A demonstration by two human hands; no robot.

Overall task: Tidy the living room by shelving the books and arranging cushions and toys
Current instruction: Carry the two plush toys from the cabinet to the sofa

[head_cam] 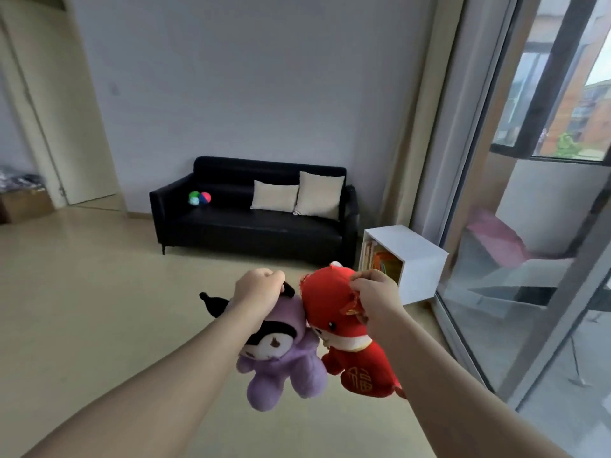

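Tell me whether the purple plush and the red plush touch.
Touching. The head view shows the purple plush and red plush pressed head to head.

Plain pale wall [264, 77] behind black sofa [251, 226]. Beige floor [82, 309], slight sheen. White cube shelf [416, 256] just right of sofa, near beige curtain [413, 143]. Sliding glass door [496, 325] along right side, daylight coming through, brick buildings outside. Cream door [66, 127] at left, cardboard box [26, 203] beyond.

Bare forearms, bare left hand [258, 290] and right hand [377, 292].
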